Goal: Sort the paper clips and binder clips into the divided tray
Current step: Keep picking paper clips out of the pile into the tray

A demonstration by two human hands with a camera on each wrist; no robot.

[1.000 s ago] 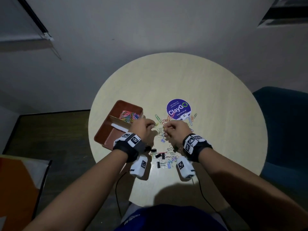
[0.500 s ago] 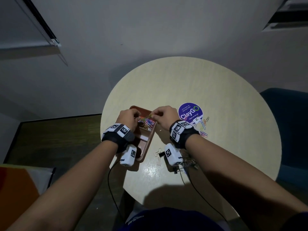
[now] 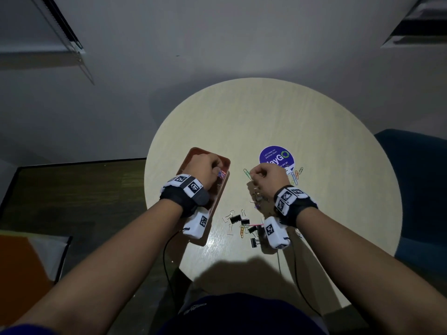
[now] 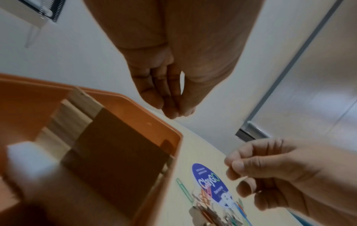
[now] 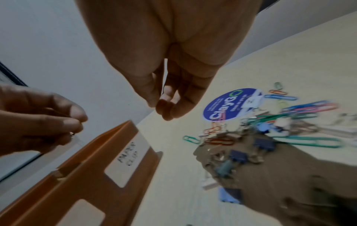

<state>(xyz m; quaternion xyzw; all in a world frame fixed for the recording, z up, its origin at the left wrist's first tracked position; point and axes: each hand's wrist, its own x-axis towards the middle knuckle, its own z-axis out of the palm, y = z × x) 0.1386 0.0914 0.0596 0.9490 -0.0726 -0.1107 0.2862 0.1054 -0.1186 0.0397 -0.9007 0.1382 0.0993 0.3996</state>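
Note:
An orange-brown divided tray (image 3: 193,152) sits at the table's left, with coloured paper clips in its far compartment. My left hand (image 3: 216,171) hovers over that compartment, its fingertips (image 5: 75,130) pinching a small metal clip. My right hand (image 3: 254,176) is to the right of the tray, over the loose pile, fingers curled with nothing seen in them (image 5: 164,110). Coloured paper clips (image 5: 309,110) and dark binder clips (image 5: 263,144) lie mixed on the table. More black binder clips (image 3: 235,219) lie nearer me.
A round purple sticker (image 3: 275,157) lies beyond the pile. A paper label (image 5: 128,156) marks the tray's outer wall. A blue chair (image 3: 416,189) stands at the right, past the round table's edge. Thin cables (image 3: 167,257) trail from both wrists.
Both hands went from the pile to the tray. The right hand has since come back right over the pile, while the left stays above the tray's far compartment.

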